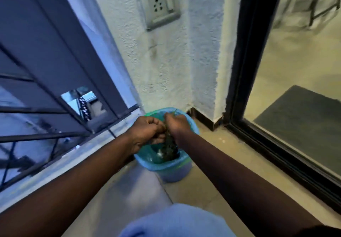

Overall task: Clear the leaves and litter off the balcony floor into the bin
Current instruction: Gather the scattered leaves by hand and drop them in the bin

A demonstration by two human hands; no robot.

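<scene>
We look down at a blue bin (pixel 173 170) lined with a green bag (pixel 181 163), standing on the balcony floor (pixel 212 163) in a corner by a white wall (pixel 166 61). Our left hand (pixel 145 131) and right hand (pixel 178 124), close together, both curl their fingers round a dark clump of leaves (pixel 168 143) hanging over the bin's mouth. A railing (pixel 46 137) runs along the left.
</scene>
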